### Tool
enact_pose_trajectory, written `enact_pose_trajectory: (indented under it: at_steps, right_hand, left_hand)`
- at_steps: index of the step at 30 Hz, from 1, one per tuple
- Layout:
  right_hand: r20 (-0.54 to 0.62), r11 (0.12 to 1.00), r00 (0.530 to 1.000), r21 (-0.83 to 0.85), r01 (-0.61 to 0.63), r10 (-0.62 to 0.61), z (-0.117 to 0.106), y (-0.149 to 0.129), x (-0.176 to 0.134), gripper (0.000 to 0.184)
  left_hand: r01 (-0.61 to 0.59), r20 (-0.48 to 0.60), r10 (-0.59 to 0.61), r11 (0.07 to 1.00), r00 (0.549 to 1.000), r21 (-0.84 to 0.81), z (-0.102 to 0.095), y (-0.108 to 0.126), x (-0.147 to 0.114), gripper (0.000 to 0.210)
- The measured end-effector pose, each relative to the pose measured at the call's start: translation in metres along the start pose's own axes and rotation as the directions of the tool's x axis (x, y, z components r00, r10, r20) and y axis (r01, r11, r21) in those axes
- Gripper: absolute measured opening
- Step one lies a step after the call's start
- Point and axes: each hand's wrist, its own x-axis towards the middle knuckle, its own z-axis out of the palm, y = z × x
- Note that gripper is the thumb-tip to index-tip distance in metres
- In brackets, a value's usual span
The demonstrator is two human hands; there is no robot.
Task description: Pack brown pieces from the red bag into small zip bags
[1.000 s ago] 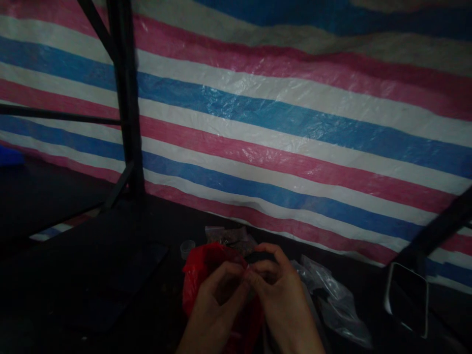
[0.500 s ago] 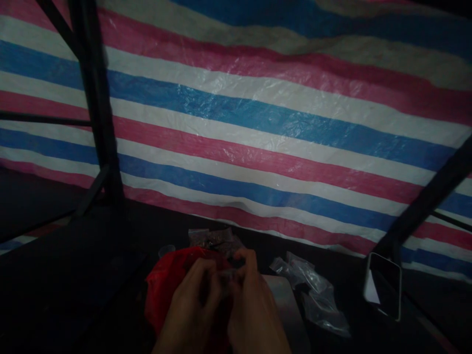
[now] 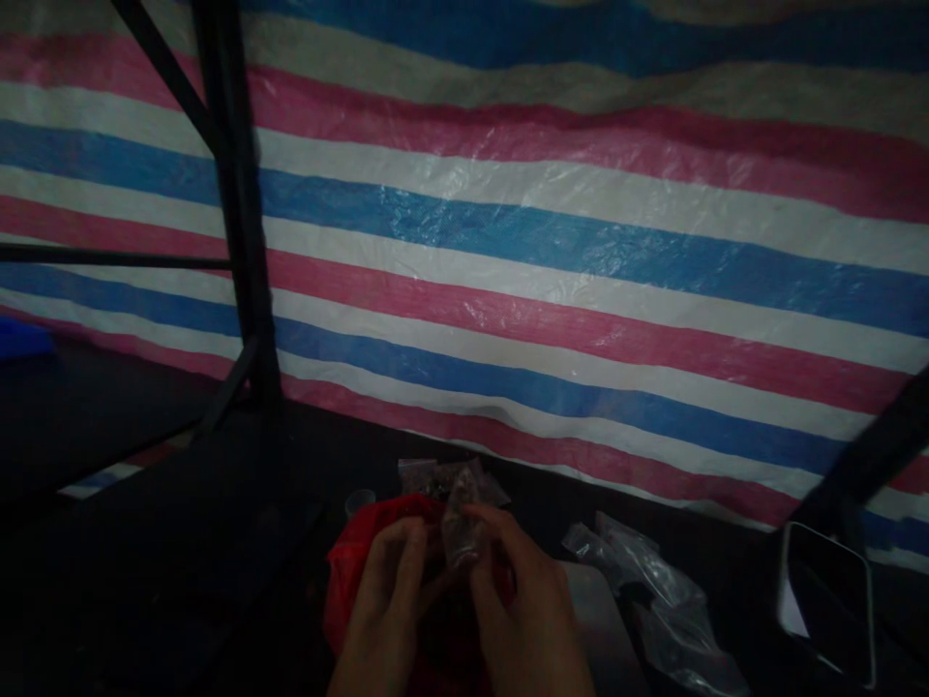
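A small clear zip bag [image 3: 463, 518] with brownish contents stands tilted up between my hands. My right hand [image 3: 528, 590] grips it by the side, thumb and fingers closed round its lower part. Just left of it, my left hand [image 3: 386, 586] has its thumb and index finger curled together, and whatever they hold is too dark to make out. Beneath both hands lies an open red plastic bag [image 3: 343, 571], its inside in deep shadow. Behind the held bag, more filled zip bags [image 3: 419, 472] rest on the dark table.
Several clear zip bags [image 3: 672, 595] lie to the right, beside a grey flat-topped object [image 3: 599, 620]. A phone [image 3: 827, 600] sits at far right near a dark post. A small clear cup [image 3: 359, 500] stands behind the red bag. Striped sheeting [image 3: 566, 290] hangs behind.
The zip bag now shows upright in my right hand; before, both hands were close together over a clear piece of plastic. My hands have parted slightly. The view has shifted left.
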Motion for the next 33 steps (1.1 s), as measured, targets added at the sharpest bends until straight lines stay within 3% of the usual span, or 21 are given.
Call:
enact_pose_trajectory:
  at_steps: [4, 8, 10, 13, 17, 22, 25, 28, 33]
  right_hand:
    - [0.207, 0.992, 0.974, -0.068, 0.103, -0.087, 0.000, 0.006, -0.003, 0.049]
    - [0.368, 0.983, 0.917, -0.033, 0.180, -0.155, -0.011, 0.016, -0.002, 0.056]
    - [0.354, 0.987, 0.923, 0.009, 0.158, -0.151, -0.014, 0.020, -0.002, 0.054]
    - [0.306, 0.997, 0.952, 0.071, 0.007, -0.028, -0.010, 0.023, -0.001, 0.047]
    - [0.331, 0.969, 0.937, 0.172, -0.176, 0.111, 0.006, 0.022, 0.001, 0.055]
    - [0.300, 0.950, 0.945, 0.234, -0.208, 0.133, 0.015, 0.018, 0.005, 0.062]
    - [0.277, 0.955, 0.950, 0.209, -0.208, 0.147, 0.012, 0.012, 0.006, 0.050]
    - [0.184, 0.960, 0.965, 0.175, -0.218, 0.185, 0.008, 0.005, 0.007, 0.030]
    - [0.095, 0.954, 0.979, 0.222, -0.199, 0.182, 0.001, 0.000, 0.009, 0.028]
  left_hand:
    - [0.147, 0.010, -0.148, 0.976, 0.989, -0.161, -0.002, 0.008, 0.012, 0.065]
    - [0.056, -0.040, -0.058, 0.997, 0.998, -0.049, -0.003, 0.019, 0.013, 0.085]
    - [-0.039, -0.035, 0.039, 0.999, 0.999, 0.019, -0.002, 0.021, 0.009, 0.082]
    - [-0.135, 0.056, 0.129, 0.984, 0.990, 0.115, -0.003, 0.021, 0.003, 0.068]
    - [-0.245, 0.186, 0.207, 0.946, 0.961, 0.212, -0.012, 0.015, 0.001, 0.057]
    - [-0.410, 0.370, 0.292, 0.861, 0.882, 0.299, -0.024, 0.006, 0.004, 0.052]
    - [-0.460, 0.434, 0.311, 0.836, 0.846, 0.298, -0.032, 0.005, 0.001, 0.060]
    - [-0.457, 0.391, 0.329, 0.838, 0.860, 0.298, -0.042, 0.011, -0.003, 0.065]
    - [-0.497, 0.148, 0.475, 0.835, 0.868, 0.238, -0.055, 0.021, -0.003, 0.055]
